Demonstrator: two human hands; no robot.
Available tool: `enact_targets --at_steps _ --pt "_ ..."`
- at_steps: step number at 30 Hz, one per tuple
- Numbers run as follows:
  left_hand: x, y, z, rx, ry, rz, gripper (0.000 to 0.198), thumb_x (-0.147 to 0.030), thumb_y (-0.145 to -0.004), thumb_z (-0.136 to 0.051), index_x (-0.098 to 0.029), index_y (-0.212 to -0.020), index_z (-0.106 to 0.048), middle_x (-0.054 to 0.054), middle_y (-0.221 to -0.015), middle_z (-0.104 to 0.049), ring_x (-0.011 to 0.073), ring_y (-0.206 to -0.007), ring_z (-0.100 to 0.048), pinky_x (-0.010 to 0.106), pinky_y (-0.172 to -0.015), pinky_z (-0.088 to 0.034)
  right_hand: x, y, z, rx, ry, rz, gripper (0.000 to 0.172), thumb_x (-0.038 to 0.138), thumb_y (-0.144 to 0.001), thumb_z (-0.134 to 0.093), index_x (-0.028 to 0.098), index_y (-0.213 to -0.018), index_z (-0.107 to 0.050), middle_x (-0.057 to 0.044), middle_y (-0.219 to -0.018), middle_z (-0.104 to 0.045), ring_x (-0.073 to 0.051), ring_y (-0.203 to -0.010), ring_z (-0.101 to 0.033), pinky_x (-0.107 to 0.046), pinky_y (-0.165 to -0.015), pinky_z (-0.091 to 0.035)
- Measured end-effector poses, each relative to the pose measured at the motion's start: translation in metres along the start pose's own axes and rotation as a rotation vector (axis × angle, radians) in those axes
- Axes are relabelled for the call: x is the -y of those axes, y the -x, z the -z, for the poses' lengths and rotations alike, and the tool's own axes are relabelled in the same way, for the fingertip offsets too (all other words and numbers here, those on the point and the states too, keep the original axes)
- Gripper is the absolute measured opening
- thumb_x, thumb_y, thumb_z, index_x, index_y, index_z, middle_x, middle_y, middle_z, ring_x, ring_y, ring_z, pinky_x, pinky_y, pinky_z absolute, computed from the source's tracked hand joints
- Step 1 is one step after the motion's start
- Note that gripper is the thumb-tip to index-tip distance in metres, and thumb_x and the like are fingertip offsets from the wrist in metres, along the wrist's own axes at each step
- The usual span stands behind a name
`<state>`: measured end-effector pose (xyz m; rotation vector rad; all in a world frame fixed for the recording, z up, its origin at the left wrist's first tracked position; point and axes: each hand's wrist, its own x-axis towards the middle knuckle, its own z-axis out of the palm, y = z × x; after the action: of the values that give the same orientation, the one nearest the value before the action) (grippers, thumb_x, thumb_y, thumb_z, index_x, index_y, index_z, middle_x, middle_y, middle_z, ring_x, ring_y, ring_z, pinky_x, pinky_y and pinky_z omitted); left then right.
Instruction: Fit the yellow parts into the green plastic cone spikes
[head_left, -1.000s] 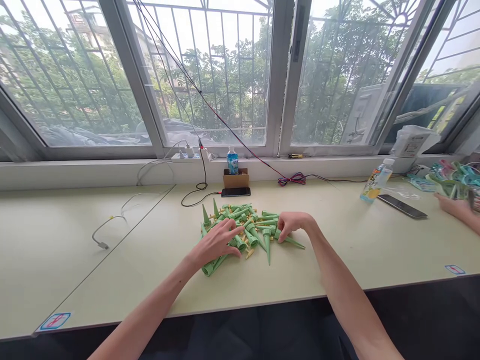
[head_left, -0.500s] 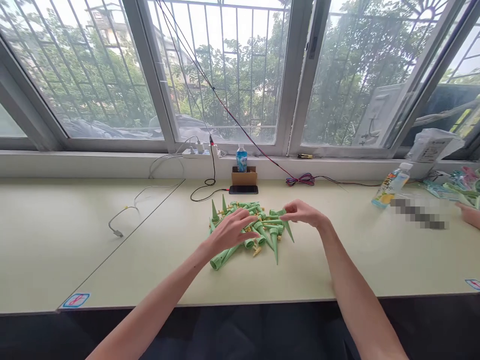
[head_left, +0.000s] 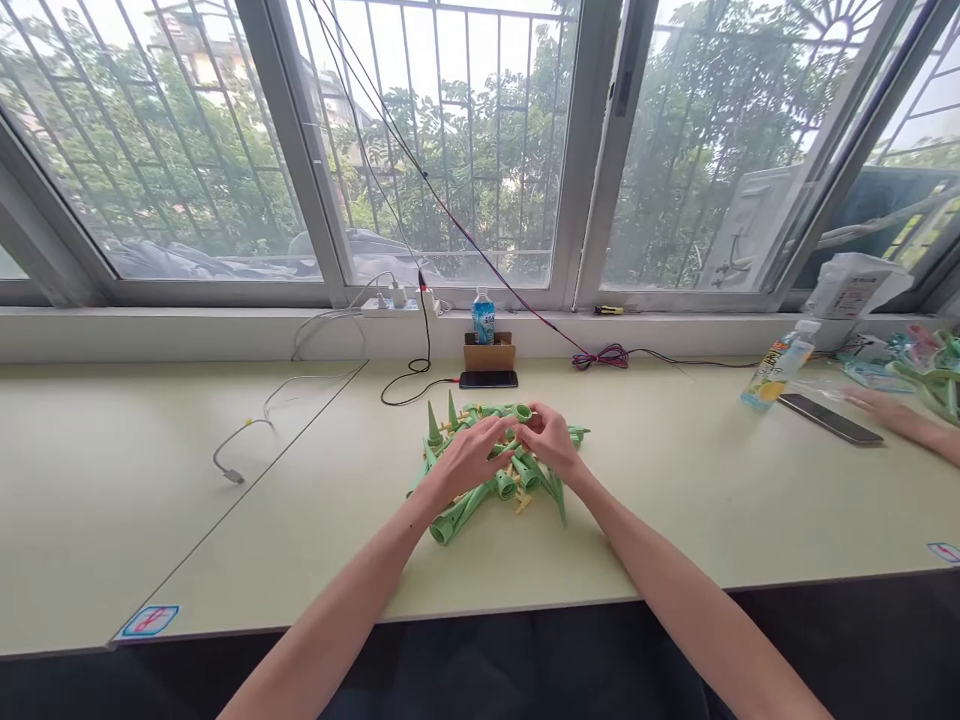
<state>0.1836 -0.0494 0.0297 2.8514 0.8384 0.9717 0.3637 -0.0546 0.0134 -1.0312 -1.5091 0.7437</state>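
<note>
A heap of green plastic watering spikes (head_left: 480,497) with small yellow valve pieces (head_left: 524,503) lies on the table in front of me. My left hand (head_left: 471,458) is over the heap's middle, its fingers stretched out and loosely apart. Just to its right, my right hand (head_left: 551,441) pinches a green spike (head_left: 523,412) whose round open end shows at the fingertips. The left fingertips are close to that end; whether they touch it I cannot tell. Both hands cover part of the heap.
Behind the heap are a phone (head_left: 488,380) on a cable and a blue bottle (head_left: 484,318) in a cardboard box (head_left: 490,356). Rightward stand a lemon drink bottle (head_left: 780,367), another phone (head_left: 831,419) and another person's hand (head_left: 885,408). A cable (head_left: 234,476) lies left.
My right hand has moved left from the heap's right edge to beside my left hand, bringing a green spike. The other person's hand has reached left, near the phone.
</note>
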Motion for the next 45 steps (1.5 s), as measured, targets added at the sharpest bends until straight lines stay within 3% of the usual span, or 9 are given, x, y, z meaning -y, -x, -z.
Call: enact_targets --at_steps 6,17,20,26,32,35,40,43,45 --pt "0.004 -0.002 -0.002 -0.043 0.052 0.110 0.033 -0.033 -0.089 -0.053 -0.022 -0.119 -0.045 -0.001 -0.078 -0.057 0.0133 -0.064 -0.055 0.022 -0.055 -0.040 0.006 0.016 -0.002 -0.031 0.279 0.187 0.020 0.039 -0.083 -0.054 0.020 -0.086 -0.050 0.004 -0.063 -0.052 -0.010 -0.050 -0.045 -0.021 -0.051 -0.041" --pt "0.006 0.000 -0.008 -0.047 0.063 0.144 0.025 -0.023 -0.092 -0.044 -0.020 -0.114 -0.057 -0.005 -0.054 -0.052 0.0102 -0.045 -0.043 0.021 -0.049 -0.033 0.010 0.019 -0.004 -0.001 0.302 0.232 0.025 0.036 -0.084 -0.054 0.018 -0.102 -0.056 -0.003 -0.083 -0.063 -0.011 -0.055 -0.055 -0.023 -0.054 -0.048" --pt "0.006 0.001 -0.008 -0.077 0.068 0.143 0.026 -0.020 -0.091 -0.044 -0.020 -0.113 -0.059 -0.003 -0.059 -0.057 0.0101 -0.047 -0.046 0.021 -0.050 -0.036 0.009 0.020 -0.006 -0.003 0.320 0.234 0.026 0.037 -0.085 -0.055 0.018 -0.103 -0.058 -0.004 -0.086 -0.066 -0.011 -0.054 -0.054 -0.024 -0.054 -0.048" --pt "0.004 -0.001 -0.005 -0.157 0.150 0.139 0.034 -0.016 -0.093 -0.040 -0.021 -0.123 -0.054 0.006 -0.098 -0.066 0.0111 -0.066 -0.057 0.021 -0.057 -0.043 0.007 0.019 -0.006 -0.012 0.351 0.213 0.035 0.044 -0.087 -0.056 0.017 -0.108 -0.060 -0.006 -0.088 -0.067 -0.013 -0.054 -0.055 -0.026 -0.055 -0.047" --pt "0.002 -0.001 -0.004 -0.214 0.172 0.194 0.032 -0.026 -0.098 -0.036 -0.022 -0.128 -0.042 0.008 -0.101 -0.066 0.0092 -0.056 -0.055 0.021 -0.054 -0.043 0.004 0.015 -0.006 0.023 0.387 0.275 0.033 0.046 -0.090 -0.052 0.016 -0.103 -0.061 -0.003 -0.081 -0.065 -0.015 -0.066 -0.057 -0.026 -0.067 -0.045" --pt "0.001 0.000 -0.004 -0.273 0.259 0.250 0.030 -0.034 -0.098 -0.039 -0.022 -0.125 -0.038 0.008 -0.105 -0.067 0.0083 -0.054 -0.058 0.020 -0.053 -0.044 0.006 0.015 -0.006 0.060 0.364 0.290 0.031 0.044 -0.094 -0.047 0.017 -0.102 -0.061 -0.002 -0.083 -0.065 -0.014 -0.068 -0.057 -0.025 -0.068 -0.044" --pt "0.000 -0.005 -0.001 -0.279 0.553 0.375 0.030 -0.045 -0.093 -0.047 -0.018 -0.105 -0.052 0.006 -0.099 -0.067 0.0057 -0.043 -0.054 0.020 -0.045 -0.043 0.010 0.017 -0.006 0.132 0.409 0.292 0.034 0.043 -0.098 -0.039 0.017 -0.092 -0.060 -0.003 -0.078 -0.062 -0.015 -0.071 -0.055 -0.025 -0.070 -0.041" --pt "-0.002 -0.008 0.002 -0.237 0.776 0.442 0.032 -0.048 -0.088 -0.055 -0.016 -0.091 -0.056 0.002 -0.076 -0.063 0.0062 -0.041 -0.049 0.019 -0.039 -0.036 0.008 0.017 -0.006 0.181 0.467 0.317 0.037 0.042 -0.100 -0.035 0.018 -0.085 -0.059 -0.002 -0.075 -0.060 -0.016 -0.072 -0.053 -0.028 -0.076 -0.040" --pt "-0.004 -0.010 0.004 -0.208 0.905 0.478 0.031 -0.047 -0.086 -0.059 -0.016 -0.086 -0.056 -0.003 -0.058 -0.052 0.0059 -0.040 -0.043 0.018 -0.037 -0.030 0.005 0.016 -0.007 0.200 0.490 0.319 0.039 0.043 -0.100 -0.034 0.018 -0.083 -0.058 -0.002 -0.075 -0.059 -0.016 -0.072 -0.052 -0.030 -0.079 -0.039"
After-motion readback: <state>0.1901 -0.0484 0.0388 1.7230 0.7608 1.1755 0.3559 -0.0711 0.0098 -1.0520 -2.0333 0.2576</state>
